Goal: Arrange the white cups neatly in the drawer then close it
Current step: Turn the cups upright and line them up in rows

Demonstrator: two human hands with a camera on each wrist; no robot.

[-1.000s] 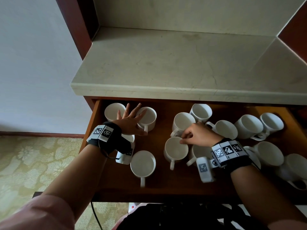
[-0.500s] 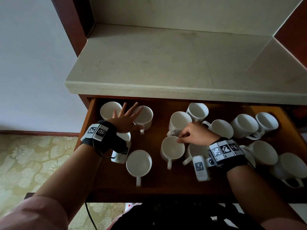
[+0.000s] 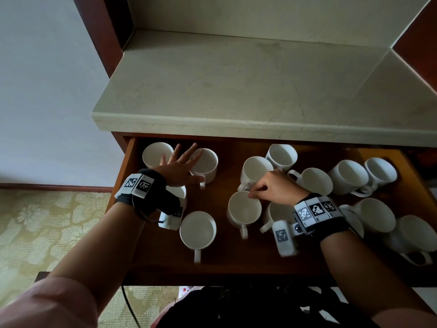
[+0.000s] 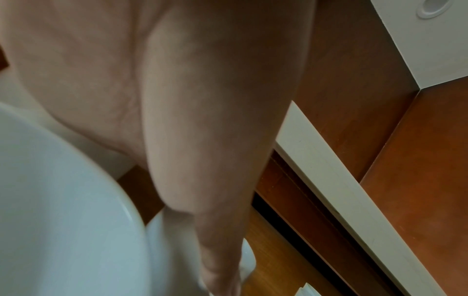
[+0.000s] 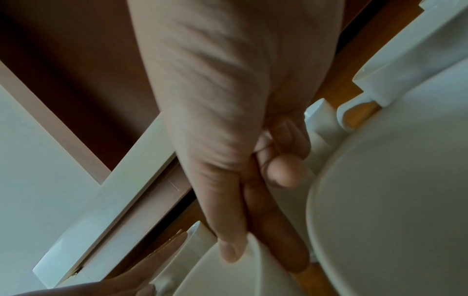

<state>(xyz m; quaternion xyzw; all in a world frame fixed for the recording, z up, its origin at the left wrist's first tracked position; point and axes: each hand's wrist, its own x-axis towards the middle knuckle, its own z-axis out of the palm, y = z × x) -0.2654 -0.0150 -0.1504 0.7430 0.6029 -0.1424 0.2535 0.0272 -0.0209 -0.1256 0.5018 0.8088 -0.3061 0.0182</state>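
Several white cups stand in the open wooden drawer (image 3: 227,259). My left hand (image 3: 182,166) lies flat with fingers spread over two cups at the back left, one cup (image 3: 153,153) under the fingers and another (image 3: 208,164) beside the thumb. Its palm (image 4: 177,100) fills the left wrist view above a cup rim (image 4: 63,200). My right hand (image 3: 254,194) pinches the far rim of a middle cup (image 3: 244,211), whose handle points toward me. In the right wrist view the thumb (image 5: 230,248) sits inside that rim (image 5: 253,260) and a finger outside.
A loose cup (image 3: 198,230) stands front left, another (image 3: 179,192) under my left wrist. Several more cups (image 3: 350,177) crowd the right half, some leaning. A pale stone counter (image 3: 236,91) overhangs the drawer's back. Patterned carpet (image 3: 47,221) lies to the left.
The head view has shifted a little. Both hands and the cups keep nearly the same places relative to one another.
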